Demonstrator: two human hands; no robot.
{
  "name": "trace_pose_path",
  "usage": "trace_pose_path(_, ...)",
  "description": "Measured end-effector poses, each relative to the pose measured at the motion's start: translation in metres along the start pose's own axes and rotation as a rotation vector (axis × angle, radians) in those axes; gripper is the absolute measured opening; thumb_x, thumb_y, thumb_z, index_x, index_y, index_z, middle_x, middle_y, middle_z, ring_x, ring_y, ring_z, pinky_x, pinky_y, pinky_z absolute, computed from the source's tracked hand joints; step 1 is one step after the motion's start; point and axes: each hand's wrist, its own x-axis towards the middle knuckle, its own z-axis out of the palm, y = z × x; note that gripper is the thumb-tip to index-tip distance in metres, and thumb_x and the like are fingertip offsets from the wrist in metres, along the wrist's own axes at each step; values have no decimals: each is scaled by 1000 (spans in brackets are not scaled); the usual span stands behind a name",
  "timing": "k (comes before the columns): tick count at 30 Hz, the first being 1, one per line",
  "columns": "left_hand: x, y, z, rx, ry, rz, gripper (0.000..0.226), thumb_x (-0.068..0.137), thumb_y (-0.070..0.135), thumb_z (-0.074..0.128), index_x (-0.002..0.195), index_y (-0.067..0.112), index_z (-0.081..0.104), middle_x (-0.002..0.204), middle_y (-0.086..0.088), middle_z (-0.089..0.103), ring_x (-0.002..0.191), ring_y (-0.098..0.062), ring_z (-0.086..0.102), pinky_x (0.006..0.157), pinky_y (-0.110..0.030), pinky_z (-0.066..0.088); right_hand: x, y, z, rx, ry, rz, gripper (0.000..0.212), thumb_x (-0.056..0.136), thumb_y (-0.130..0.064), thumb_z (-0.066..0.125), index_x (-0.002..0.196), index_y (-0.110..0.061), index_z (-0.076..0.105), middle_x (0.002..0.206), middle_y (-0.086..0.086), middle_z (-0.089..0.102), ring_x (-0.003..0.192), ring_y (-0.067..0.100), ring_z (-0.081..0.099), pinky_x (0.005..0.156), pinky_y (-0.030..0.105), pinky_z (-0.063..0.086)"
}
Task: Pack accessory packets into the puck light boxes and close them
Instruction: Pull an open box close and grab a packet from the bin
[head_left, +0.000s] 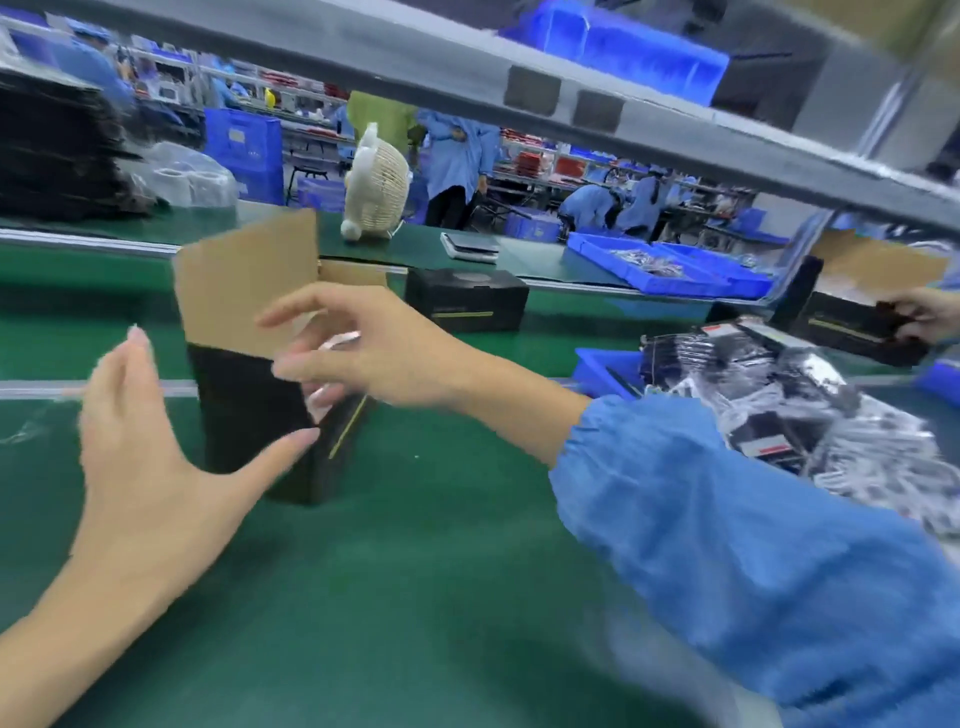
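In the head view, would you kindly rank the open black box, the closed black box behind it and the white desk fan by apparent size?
1. Open black box, though it is nearest the camera.
2-3. Closed black box and white desk fan look alike; unranked.

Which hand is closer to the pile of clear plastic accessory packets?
Right. The right hand is over the open black box; the left hand lies farther from the packets.

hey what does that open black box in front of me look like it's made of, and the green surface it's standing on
Open black box: looks like cardboard, printed matte black outside; the raised flap shows plain brown, unprinted board inside.

Green surface: seems a smooth rubbery or PVC belt with a dull sheen, no visible weave; the blur leaves the exact material open.
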Motion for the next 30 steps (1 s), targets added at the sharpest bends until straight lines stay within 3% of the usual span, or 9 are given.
trace_pose_path(3,-18,12,14,-81,-38,2,129,47,91,68,153,33,22,133,6,45,133,-15,44,106,-57,45,-53,-11,-52,105,14,104,7,95,-16,61,100,-13,66,85,8,73,78,23,73,68,31,59)
trace_pose_path(6,-25,16,18,-218,-125,82,103,51,87,72,137,46,33,108,41,51,101,24,51,79,-38,50,-110,12,-133,-864,142,453,30,93,-35,62,114,-13,64,106,11,70,97,26,66,88,42,54)
trace_pose_path(8,-15,12,14,-368,-292,98,100,52,83,79,137,45,42,116,33,60,101,16,59,79,-42,53,-161,37,-159,-1305,-59,876,52,87,-51,62,126,-17,55,123,12,62,112,31,59,91,39,48)
trace_pose_path(10,-7,6,11,-523,-479,98,105,56,67,88,147,42,43,134,17,64,117,-4,65,81,-47,60,-205,65,-158,-1227,-155,993,58,89,-53,59,136,-20,48,128,11,58,118,31,55,92,38,45)
trace_pose_path(13,-9,1,15,-744,-638,-29,101,54,54,90,146,37,52,137,7,66,122,-16,65,82,-33,61,-243,95,-146,-1040,241,777,35,97,-33,50,130,-22,59,123,4,62,112,29,58,91,38,47)
trace_pose_path(16,-5,-12,16,-816,-625,-117,97,62,39,85,151,32,46,143,5,61,132,-21,58,108,-47,47,-256,105,-157,-932,645,691,28,89,-11,54,113,-15,68,75,0,69,72,24,62,70,31,45)
trace_pose_path(22,-15,4,17,-831,-558,-97,60,85,18,57,140,40,58,138,8,65,127,-15,61,94,-31,56,-254,94,-156,-975,626,864,51,88,-24,66,136,-20,48,97,16,69,89,33,62,76,39,48)
trace_pose_path(26,-22,11,14,-856,-585,-117,59,78,29,65,136,41,61,139,7,65,129,-16,60,102,-40,51,-239,32,-147,-808,1000,332,32,86,-16,71,118,-21,67,100,4,67,87,21,61,81,23,46)
trace_pose_path(30,-28,23,9,-739,-675,-71,66,68,48,74,132,49,57,137,14,64,126,-7,60,103,-40,44,-174,-43,-91,-458,604,-36,35,82,-27,66,115,-41,64,96,-16,66,84,3,62,76,13,48)
